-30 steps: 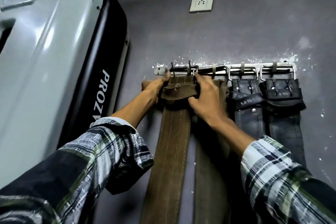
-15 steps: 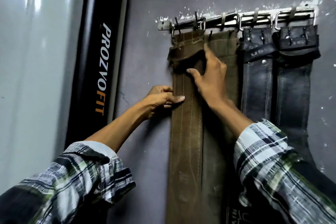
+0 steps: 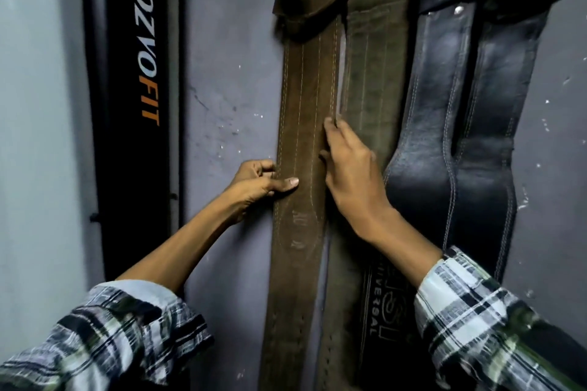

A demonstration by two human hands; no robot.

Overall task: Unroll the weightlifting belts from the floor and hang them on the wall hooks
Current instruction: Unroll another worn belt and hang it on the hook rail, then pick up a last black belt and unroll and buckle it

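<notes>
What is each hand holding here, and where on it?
Both hold the brown belt mid-length: left hand pinches its left edge, right hand rests fingers on its right edge.

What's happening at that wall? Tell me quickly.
A person in a plaid shirt is settling a brown belt that hangs flat against the grey wall. The left hand pinches its left edge, thumb on the front. The right hand lies against its right edge, fingers pointing up. Beside it hang an olive belt and two black belts.
</notes>
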